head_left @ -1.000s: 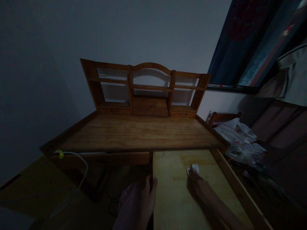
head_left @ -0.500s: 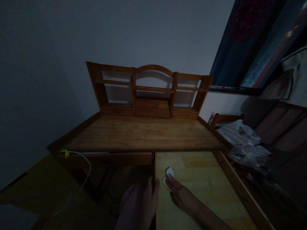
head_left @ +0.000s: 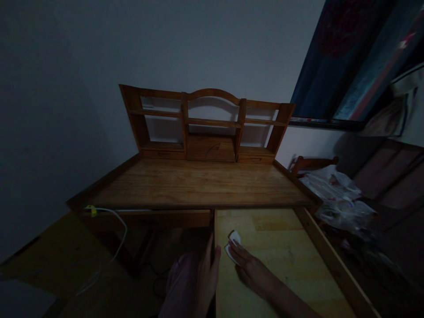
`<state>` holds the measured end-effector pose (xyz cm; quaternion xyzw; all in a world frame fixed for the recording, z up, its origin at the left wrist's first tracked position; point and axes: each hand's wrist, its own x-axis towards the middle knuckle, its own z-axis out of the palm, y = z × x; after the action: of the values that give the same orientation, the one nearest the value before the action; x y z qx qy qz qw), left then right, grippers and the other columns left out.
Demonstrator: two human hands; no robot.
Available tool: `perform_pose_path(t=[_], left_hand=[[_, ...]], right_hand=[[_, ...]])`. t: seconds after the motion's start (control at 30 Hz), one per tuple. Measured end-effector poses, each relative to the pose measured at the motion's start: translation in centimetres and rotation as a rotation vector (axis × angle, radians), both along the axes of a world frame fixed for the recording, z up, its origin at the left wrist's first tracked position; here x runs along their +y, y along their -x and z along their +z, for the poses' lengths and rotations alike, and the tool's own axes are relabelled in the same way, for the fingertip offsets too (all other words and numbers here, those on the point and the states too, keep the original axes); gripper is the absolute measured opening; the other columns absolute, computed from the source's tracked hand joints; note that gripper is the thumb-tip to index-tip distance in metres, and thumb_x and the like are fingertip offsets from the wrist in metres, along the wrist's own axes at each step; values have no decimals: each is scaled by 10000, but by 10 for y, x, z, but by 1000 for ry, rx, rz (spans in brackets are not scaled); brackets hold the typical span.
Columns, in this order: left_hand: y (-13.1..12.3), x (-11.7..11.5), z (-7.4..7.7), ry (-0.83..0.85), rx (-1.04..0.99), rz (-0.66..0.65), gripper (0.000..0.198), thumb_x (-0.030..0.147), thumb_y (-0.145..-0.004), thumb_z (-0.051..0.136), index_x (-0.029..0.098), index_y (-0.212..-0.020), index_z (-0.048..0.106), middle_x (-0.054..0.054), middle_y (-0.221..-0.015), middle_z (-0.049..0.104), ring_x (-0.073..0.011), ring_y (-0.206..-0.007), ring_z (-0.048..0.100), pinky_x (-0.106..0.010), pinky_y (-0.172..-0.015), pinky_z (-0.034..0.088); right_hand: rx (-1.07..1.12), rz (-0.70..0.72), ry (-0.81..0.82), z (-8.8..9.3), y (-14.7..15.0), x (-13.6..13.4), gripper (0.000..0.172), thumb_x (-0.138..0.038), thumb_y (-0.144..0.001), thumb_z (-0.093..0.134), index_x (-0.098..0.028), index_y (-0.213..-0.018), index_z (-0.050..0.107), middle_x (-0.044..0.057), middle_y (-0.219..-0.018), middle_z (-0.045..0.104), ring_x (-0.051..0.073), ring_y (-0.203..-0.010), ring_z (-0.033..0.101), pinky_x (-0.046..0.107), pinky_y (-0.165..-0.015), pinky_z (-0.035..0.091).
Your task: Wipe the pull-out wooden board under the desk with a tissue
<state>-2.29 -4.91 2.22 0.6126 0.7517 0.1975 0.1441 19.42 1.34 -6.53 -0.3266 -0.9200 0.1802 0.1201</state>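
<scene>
The room is dim. A wooden desk stands against the wall with a small shelf unit at its back. Its right drawer is pulled out towards me, showing a pale bare bottom. My right hand lies flat inside the drawer near its left side, fingers stretched over a small white cloth or tissue. My left hand rests on the drawer's left side wall, fingers extended along the edge and thumb over it.
A white cable with a yellow tag hangs from the desk's left front edge. To the right a chair carries white plastic bags. A dark hanging is on the right wall. My knee in pale trousers is under my left hand.
My right hand slid the white cloth from the drawer's middle to its left side, then stayed there. The left hand kept its place on the drawer's edge.
</scene>
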Motion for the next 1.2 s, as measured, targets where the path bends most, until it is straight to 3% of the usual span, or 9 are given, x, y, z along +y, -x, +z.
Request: perform_pose_path(t=[0.17, 0.3, 0.47, 0.73, 0.93, 1.03, 1.2], left_hand=[[1, 1, -3, -61, -61, -19, 510, 399, -1010, 335, 279, -1489, 460, -84, -1335, 659, -246, -1170, 635, -348, -1042, 431], [0, 3, -8, -72, -53, -10, 501, 402, -1000, 371, 301, -1481, 471, -91, -1324, 665, -268, -1128, 657, -385, -1055, 425], [-4, 2, 4, -35, -136, -6, 502, 357, -1003, 365, 244, -1478, 481, -102, -1282, 689, -259, -1171, 640, -379, -1082, 413], [-4, -1, 19, -25, -146, -16, 476, 366, -1008, 381, 275, -1458, 506, -78, -1275, 696, -236, -1180, 643, -351, -1056, 439], [-6, 0, 31, 64, -139, -10, 487, 335, -1009, 393, 250, -1483, 470, -92, -1355, 641, -269, -1261, 596, -381, -1097, 420], [-8, 3, 25, 96, -227, 15, 486, 267, -1012, 383, 197, -1488, 458, -102, -1364, 633, -204, -1301, 566, -280, -1119, 397], [-8, 7, 3, -17, -356, 19, 495, 232, -1012, 385, 168, -1501, 423, -77, -1485, 510, -159, -1366, 497, -238, -1157, 345]], right_hand=[[21, 4, -9, -5, -1, 1, 775, -35, -889, 397, -221, -1608, 174, 15, -1652, 88, 219, -1511, 92, 436, -1241, 212], [19, -1, -14, -3, 0, 0, 760, -50, -900, 405, -223, -1607, 184, 16, -1650, 99, 218, -1510, 97, 431, -1239, 218], [-6, -7, -2, 2, 0, -2, 764, -52, -900, 412, -223, -1607, 179, 9, -1650, 85, 213, -1510, 99, 422, -1242, 206], [27, 0, 10, 1, 0, -2, 739, -63, -926, 403, -223, -1609, 170, 12, -1652, 76, 211, -1510, 101, 418, -1244, 197], [31, -4, 4, 2, 1, -2, 745, -67, -920, 413, -228, -1608, 177, 7, -1652, 80, 209, -1509, 102, 409, -1243, 203], [23, -1, 1, 1, 1, -2, 746, -64, -919, 409, -230, -1608, 177, 7, -1653, 74, 211, -1510, 96, 414, -1243, 203], [1, -15, -4, 3, 1, -2, 758, -57, -907, 418, -236, -1606, 185, -1, -1653, 70, 202, -1511, 90, 403, -1244, 200]])
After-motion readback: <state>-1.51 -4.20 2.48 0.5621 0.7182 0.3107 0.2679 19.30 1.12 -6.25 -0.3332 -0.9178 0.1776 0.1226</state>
